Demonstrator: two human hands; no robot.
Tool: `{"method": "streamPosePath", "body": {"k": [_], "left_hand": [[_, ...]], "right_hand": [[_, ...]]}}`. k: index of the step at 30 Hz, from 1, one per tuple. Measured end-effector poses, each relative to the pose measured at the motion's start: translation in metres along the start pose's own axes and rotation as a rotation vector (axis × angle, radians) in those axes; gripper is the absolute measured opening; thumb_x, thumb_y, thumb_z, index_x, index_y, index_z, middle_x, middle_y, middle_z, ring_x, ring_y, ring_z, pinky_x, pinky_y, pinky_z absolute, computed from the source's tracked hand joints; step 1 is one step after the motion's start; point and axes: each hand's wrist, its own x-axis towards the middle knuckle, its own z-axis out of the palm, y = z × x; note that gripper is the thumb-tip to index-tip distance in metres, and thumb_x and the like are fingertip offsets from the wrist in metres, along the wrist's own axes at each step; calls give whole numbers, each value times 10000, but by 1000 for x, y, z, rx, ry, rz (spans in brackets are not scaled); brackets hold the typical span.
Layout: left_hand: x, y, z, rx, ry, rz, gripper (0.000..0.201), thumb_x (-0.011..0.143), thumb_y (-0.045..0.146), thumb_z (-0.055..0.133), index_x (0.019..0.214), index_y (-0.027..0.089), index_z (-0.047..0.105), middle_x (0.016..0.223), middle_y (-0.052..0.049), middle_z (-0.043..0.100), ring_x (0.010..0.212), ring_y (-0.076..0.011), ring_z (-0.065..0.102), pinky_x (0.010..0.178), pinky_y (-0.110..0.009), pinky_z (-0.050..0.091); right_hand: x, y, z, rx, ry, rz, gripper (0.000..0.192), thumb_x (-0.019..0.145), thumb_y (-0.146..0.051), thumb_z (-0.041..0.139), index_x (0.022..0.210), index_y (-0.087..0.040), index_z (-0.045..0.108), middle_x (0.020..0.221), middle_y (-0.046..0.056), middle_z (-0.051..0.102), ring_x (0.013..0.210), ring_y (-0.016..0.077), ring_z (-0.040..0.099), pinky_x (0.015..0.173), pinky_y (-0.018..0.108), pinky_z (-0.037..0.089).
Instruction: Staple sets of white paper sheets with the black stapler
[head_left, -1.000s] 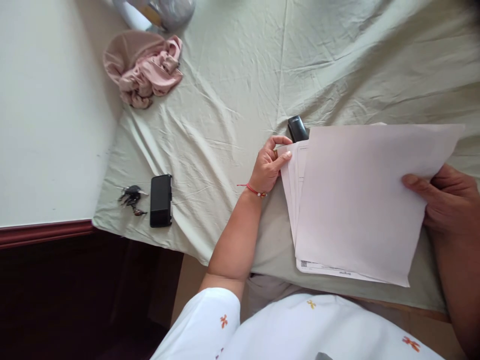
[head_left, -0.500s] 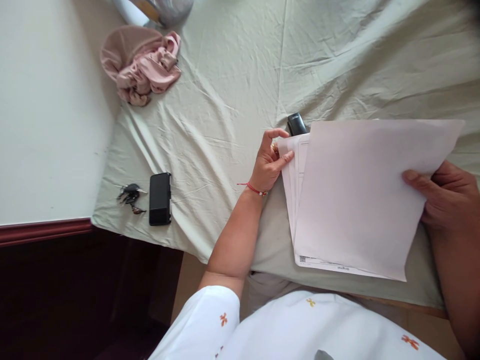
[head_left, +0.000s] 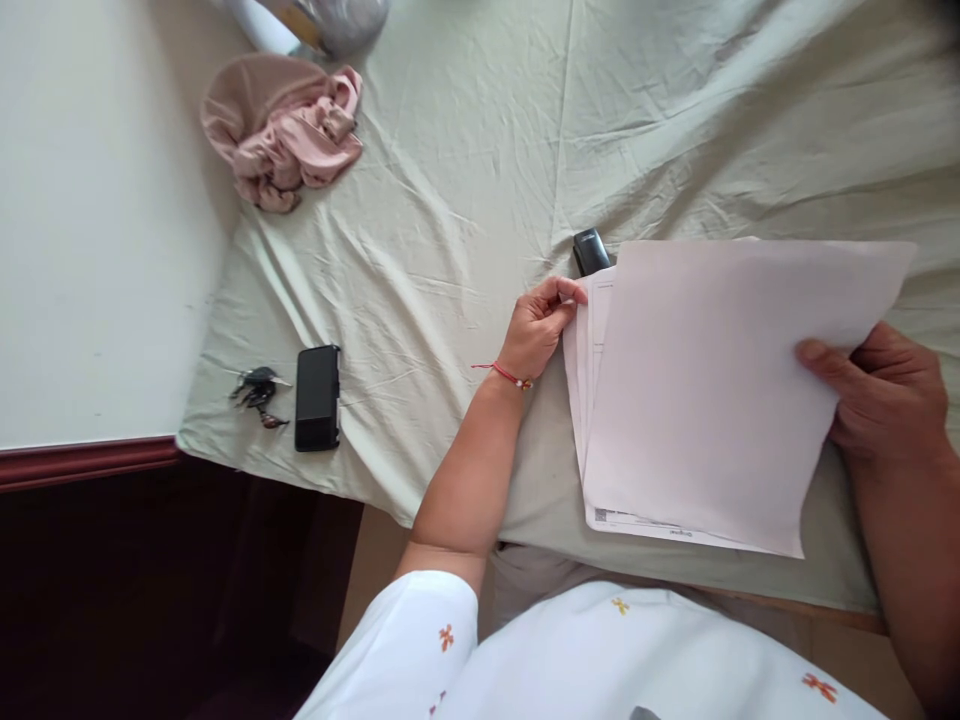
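A pile of papers (head_left: 697,420) is up close on the table (head_left: 450,250), between the two hands. The right hand (head_left: 885,400) holds the right side of the top sheet (head_left: 705,370), thumb on top and the other fingers tucked behind. The left hand (head_left: 531,330) has its finger and thumb pinched close on the far left corner of the pile. So the papers lie to the right of the left fingers. I can't tell which side is longer. A black thing (head_left: 591,250), maybe a stapler, pokes out just past the left fingertips; the left hand is nearer to it. Its near end is hidden.

There is one phone (head_left: 316,398), one bunch of keys (head_left: 259,388), one black thing, one pink cloth (head_left: 285,130) and, farthest, one shiny bag (head_left: 351,22). There are several sheets, too bunched to count.
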Motion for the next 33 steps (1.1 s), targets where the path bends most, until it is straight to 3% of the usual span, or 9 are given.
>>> {"method": "streamPosePath", "body": {"k": [5,10,15,20,24,27,33], "left_hand": [[-3,9,2,-102,27,6,127,884,367,791,848,245,789,843,9,689,773,-131,591,725,-284,481],[-6,14,3,-158,-31,-55,392,908,621,736,867,235,788,773,-11,607,688,-139,540,630,-295,422],[-1,4,1,-98,28,5,297,794,470,895,903,241,739,821,11,635,733,-121,536,684,-269,442],[2,-3,-2,-75,17,12,198,800,337,886,910,242,752,844,22,669,727,-104,552,695,-257,456],[1,-2,-1,-110,-5,0,197,813,403,886,902,250,800,904,15,739,839,-124,645,790,-269,516],[0,0,0,-131,-40,0,308,853,548,844,975,266,830,974,-2,776,932,-157,693,847,-298,542],[2,-1,2,-98,-10,3,390,711,557,961,862,236,799,866,10,717,838,-125,645,788,-272,520]], "right_hand": [[-1,-2,2,5,2,-8,519,507,-407,1070,976,-275,891,938,16,850,676,123,724,606,255,661],[0,-3,5,11,29,-13,531,461,-428,1084,927,-262,889,885,10,841,639,105,706,576,223,644],[0,-3,4,21,25,-9,546,449,-436,1084,929,-266,889,901,17,846,638,113,710,575,238,650],[-1,-1,3,12,30,-29,543,472,-420,1080,953,-254,890,933,33,846,654,122,714,598,261,665],[-1,-1,3,8,21,-26,514,489,-413,1072,943,-257,886,931,36,843,657,141,718,580,289,662],[0,-1,3,-4,22,-35,502,487,-411,1071,924,-249,884,911,32,836,643,135,704,565,281,647],[-1,-3,3,-8,17,-27,519,480,-428,1076,929,-248,886,913,27,835,649,121,696,592,269,651]]}}
